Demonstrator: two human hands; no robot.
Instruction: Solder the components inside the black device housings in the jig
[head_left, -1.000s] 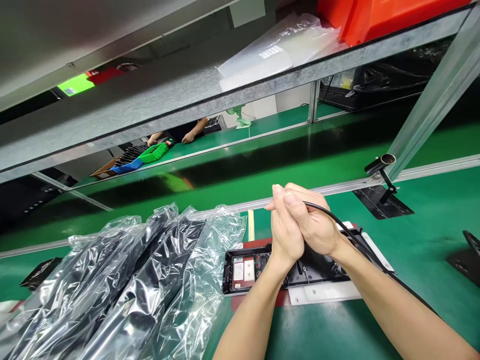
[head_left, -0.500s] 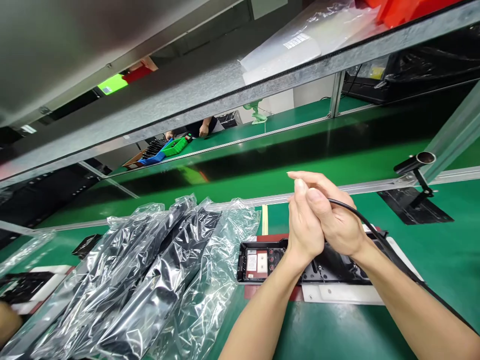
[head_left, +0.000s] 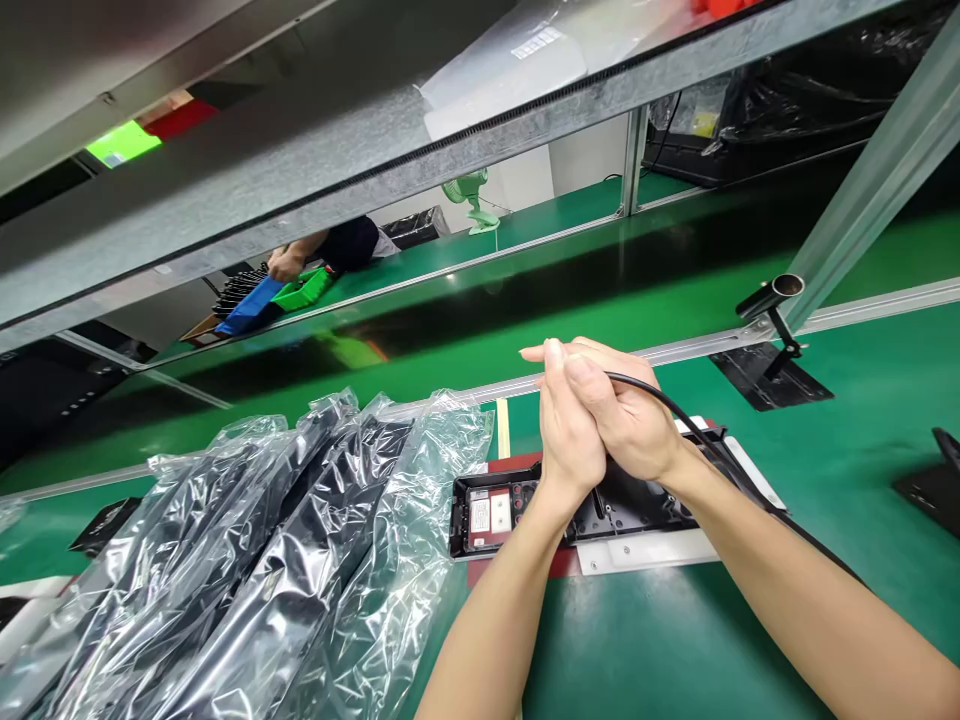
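My left hand and my right hand are pressed palm to palm above the black housing, with their fingers close together. A black cable runs in between them at the right thumb; its end is hidden inside the hands. From there it trails down along my right forearm. Beneath the hands lies the open long black plastic housing, with a white label in its left compartment. It rests on a fixture with a white block and a dark red base. My wrists cover the housing's middle.
Black parts in clear plastic bags are heaped on the left. A black tube holder stands at the right on a dark plate. Across the bench, another person's hand is at a blue bin. A metal shelf crosses overhead.
The view has shifted, so the bench things sit further left. My hands stay pressed together around the cable. The other person's hand has moved onto the blue bin.
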